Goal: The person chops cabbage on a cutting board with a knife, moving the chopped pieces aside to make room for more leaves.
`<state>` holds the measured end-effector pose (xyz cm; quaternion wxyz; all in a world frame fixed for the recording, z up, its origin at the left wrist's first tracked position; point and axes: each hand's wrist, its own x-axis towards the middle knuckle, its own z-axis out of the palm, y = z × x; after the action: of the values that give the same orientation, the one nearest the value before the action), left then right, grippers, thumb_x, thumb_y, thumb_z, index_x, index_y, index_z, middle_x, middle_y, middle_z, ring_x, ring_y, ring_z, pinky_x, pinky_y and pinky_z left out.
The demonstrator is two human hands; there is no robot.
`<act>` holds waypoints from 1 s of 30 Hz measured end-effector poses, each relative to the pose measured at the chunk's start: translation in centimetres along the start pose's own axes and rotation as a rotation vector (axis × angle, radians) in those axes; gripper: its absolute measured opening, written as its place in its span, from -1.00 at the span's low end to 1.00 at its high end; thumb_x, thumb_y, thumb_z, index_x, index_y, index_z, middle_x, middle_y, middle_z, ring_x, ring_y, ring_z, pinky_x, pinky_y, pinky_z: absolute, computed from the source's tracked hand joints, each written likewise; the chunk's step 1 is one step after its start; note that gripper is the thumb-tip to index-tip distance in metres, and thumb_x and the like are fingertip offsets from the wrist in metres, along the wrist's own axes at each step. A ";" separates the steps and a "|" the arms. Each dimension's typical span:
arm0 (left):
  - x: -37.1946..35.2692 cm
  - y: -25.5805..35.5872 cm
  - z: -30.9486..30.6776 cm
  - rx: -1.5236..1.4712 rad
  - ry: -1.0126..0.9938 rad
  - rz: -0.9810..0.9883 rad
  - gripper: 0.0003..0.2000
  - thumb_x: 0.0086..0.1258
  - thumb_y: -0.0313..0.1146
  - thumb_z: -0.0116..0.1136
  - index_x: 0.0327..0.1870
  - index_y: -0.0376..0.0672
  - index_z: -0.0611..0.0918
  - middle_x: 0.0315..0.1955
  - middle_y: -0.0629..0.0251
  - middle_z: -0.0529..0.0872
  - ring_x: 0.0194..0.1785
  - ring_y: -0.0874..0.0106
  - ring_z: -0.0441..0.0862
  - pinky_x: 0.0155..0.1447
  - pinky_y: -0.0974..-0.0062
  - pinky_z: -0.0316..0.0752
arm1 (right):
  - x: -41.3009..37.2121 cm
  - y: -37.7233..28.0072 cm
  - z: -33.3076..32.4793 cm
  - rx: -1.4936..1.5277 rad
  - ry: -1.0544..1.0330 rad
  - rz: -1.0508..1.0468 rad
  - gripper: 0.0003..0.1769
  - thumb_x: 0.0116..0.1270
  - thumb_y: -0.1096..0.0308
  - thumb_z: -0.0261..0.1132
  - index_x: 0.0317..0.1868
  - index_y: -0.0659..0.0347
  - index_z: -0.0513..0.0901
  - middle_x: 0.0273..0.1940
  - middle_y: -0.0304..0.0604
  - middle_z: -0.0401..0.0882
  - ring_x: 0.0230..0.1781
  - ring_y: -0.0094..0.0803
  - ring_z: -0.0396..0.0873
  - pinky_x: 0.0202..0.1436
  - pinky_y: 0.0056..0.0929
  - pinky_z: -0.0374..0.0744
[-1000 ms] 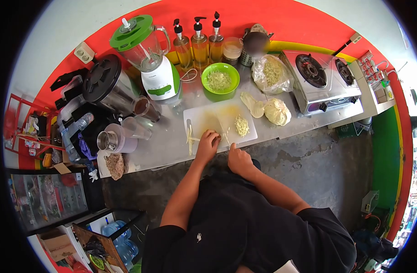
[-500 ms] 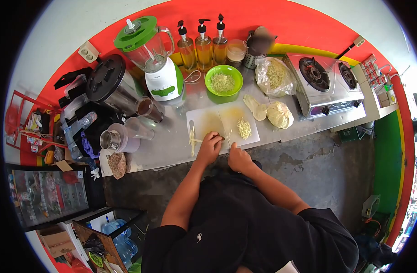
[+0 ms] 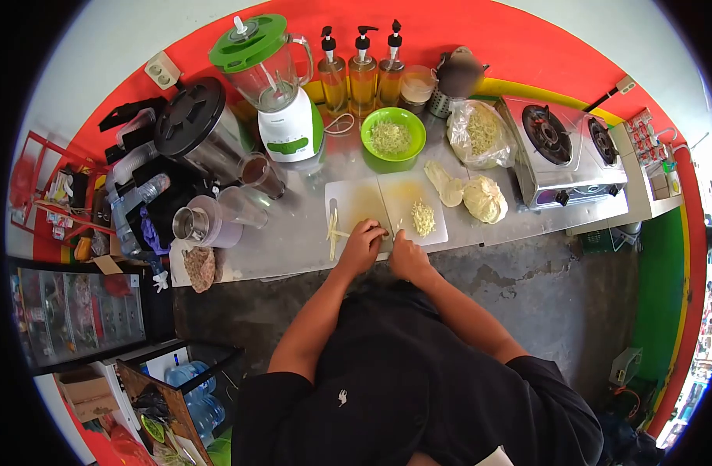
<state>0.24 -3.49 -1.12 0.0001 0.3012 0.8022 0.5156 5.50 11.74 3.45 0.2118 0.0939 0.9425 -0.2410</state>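
Observation:
On a white cutting board (image 3: 342,191) at the counter's front edge, my right hand (image 3: 410,259) is closed round the handle of a knife (image 3: 384,203), its thin blade pointing away from me. My left hand (image 3: 362,247) rests just left of the blade, fingers curled down over a small piece that is mostly hidden. Chopped cabbage (image 3: 423,218) lies in a small heap right of the knife. Pale cabbage strips (image 3: 333,233) lie near the board's left side. A cut cabbage head (image 3: 485,199) and a loose cabbage leaf (image 3: 444,185) sit beyond the board's right edge.
Behind the board stand a green bowl (image 3: 393,160) of shredded cabbage and a plastic bag (image 3: 480,136) of shreds. A gas stove (image 3: 564,147) is at right. A blender (image 3: 287,124), pump bottles (image 3: 362,85), a steel container (image 3: 208,124) and cups (image 3: 243,208) line the back and left.
The view has shifted slightly, so the counter sits a little further right in it. Both hands stay at the board, with the knife still in my right hand.

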 end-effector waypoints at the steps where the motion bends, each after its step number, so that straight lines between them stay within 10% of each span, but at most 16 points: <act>1: 0.1 0.1 -0.1 0.005 -0.004 0.007 -0.87 0.33 -0.61 0.14 -0.17 -0.27 0.68 -0.16 0.14 0.59 -0.02 0.09 0.56 0.07 0.22 0.47 | 0.4 0.0 -0.2 0.006 0.008 -0.001 -0.61 0.33 0.33 0.22 0.02 0.41 0.34 -0.11 0.43 0.65 -0.01 0.34 0.65 0.09 0.14 0.60; 30: 0.9 0.4 -0.1 -0.044 -0.056 -0.134 -0.91 0.37 -0.59 0.13 -0.23 -0.28 0.69 -0.28 0.11 0.61 -0.12 0.07 0.60 -0.01 0.23 0.49 | -1.6 -0.5 0.7 -0.036 0.000 0.051 -0.66 0.33 0.40 0.19 0.00 0.40 0.34 -0.16 0.38 0.68 -0.07 0.27 0.70 0.03 0.11 0.64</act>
<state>-0.36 -3.02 -0.42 0.0636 0.2610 0.8087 0.5233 7.02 10.89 3.79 0.2195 0.1143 0.9439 -0.2186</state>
